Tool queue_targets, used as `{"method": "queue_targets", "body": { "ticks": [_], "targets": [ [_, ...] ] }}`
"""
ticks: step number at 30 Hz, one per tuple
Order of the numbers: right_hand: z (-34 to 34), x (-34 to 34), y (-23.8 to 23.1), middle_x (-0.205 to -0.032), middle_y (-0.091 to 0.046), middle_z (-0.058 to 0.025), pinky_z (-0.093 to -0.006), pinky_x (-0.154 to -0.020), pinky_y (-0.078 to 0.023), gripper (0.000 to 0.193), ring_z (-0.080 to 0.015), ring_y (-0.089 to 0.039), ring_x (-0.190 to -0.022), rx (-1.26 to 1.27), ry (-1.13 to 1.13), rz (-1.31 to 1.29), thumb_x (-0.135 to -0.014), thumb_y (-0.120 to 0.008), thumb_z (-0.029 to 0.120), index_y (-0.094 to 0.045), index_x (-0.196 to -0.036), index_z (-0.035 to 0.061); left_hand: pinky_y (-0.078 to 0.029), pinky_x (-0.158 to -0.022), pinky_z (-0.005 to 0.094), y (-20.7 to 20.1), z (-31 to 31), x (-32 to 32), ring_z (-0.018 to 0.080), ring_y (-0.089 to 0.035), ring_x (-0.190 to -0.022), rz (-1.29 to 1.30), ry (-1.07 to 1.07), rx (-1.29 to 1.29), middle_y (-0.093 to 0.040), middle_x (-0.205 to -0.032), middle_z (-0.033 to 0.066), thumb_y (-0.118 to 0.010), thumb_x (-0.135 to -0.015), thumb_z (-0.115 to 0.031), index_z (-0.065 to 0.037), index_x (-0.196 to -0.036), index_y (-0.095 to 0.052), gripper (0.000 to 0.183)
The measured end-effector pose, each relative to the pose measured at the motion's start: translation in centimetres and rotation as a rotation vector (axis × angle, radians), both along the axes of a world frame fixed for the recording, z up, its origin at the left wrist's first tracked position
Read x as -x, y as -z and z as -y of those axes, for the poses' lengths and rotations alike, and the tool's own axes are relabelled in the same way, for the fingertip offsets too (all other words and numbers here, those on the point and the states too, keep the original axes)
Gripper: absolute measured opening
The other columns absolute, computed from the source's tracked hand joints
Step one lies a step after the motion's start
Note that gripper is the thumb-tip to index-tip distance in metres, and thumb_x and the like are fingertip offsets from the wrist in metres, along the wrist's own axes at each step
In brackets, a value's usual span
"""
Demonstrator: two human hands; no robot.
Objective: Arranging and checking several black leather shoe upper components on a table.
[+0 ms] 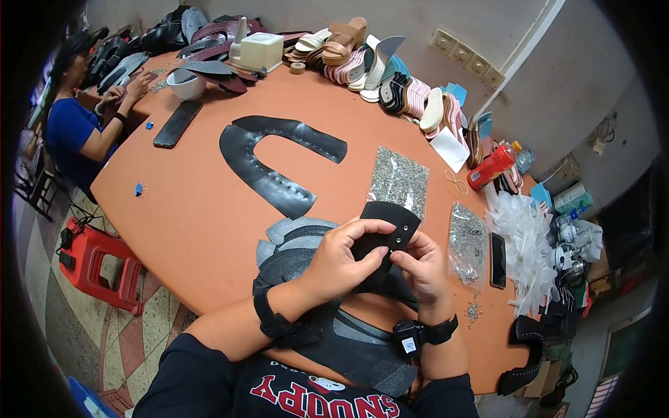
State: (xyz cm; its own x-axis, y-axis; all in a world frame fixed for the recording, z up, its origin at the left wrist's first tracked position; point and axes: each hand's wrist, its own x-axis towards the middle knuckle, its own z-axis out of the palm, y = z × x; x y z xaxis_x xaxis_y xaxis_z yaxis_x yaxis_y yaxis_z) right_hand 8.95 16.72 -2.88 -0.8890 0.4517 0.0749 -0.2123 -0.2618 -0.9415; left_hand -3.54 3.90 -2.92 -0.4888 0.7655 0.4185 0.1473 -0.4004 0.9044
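Both of my hands hold a black leather piece [382, 214] with a few small metal rivets or eyelets along it. My left hand [338, 259] is closed on its left side, with thumb and fingers pinching the edge. On the other side, my right hand [423, 268] grips it, the thumb tip close to the left thumb. Whether a tiny metal part sits between the thumb tips, I cannot make out. Below my hands lies a pile of black and grey curved shoe pieces [293, 247]. Beyond them is a U-shaped black leather piece [240, 164] with a row of studs.
Clear bags of small metal parts [398, 182] [467, 244] lie to the right, near loose metal bits [473, 310] and a phone [497, 259]. Sandals and soles [411, 94] line the back edge. A co-worker [77, 129] sits at left, near a red stool [104, 268].
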Motion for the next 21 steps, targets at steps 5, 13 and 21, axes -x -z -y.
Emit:
{"method": "queue_targets", "body": {
  "ticks": [5,13,21],
  "targets": [
    [0.33,0.3,0.14,-0.098,-0.064,-0.0056,-0.0276,-0.082,-0.049,0.021,-0.0128,-0.06,-0.089,-0.006,0.018,-0.008,-0.08,-0.066,-0.003,-0.061,-0.101,0.0007,-0.047,-0.081,0.0251,0.08,-0.07,0.04,0.011,-0.058,-0.092,0.02,-0.043,0.029,-0.06,-0.101,0.0056,-0.065,-0.079,-0.001,0.0,-0.105,-0.06,0.027],
    [0.57,0.34,-0.06,-0.097,-0.064,-0.0049,-0.0267,-0.082,-0.049,0.022,-0.0115,-0.06,-0.089,-0.034,0.029,0.011,-0.081,-0.066,-0.002,-0.061,-0.102,0.0006,-0.047,-0.079,0.0268,-0.47,0.0,-0.06,0.015,-0.061,-0.088,-0.128,-0.145,0.017,-0.062,-0.096,0.0089,-0.067,-0.077,-0.004,-0.001,-0.102,-0.061,0.026],
    [0.64,0.35,0.15,-0.096,-0.065,-0.0043,-0.0253,-0.08,-0.049,0.021,-0.0104,-0.06,-0.087,-0.055,0.027,0.015,-0.081,-0.066,-0.001,-0.062,-0.102,0.001,-0.048,-0.079,0.0282,-0.37,-0.02,0.02,0.0177,-0.062,-0.089,-0.131,-0.149,-0.007,-0.063,-0.096,0.0103,-0.067,-0.075,-0.002,-0.001,-0.1,-0.062,0.026]
  ]
}}
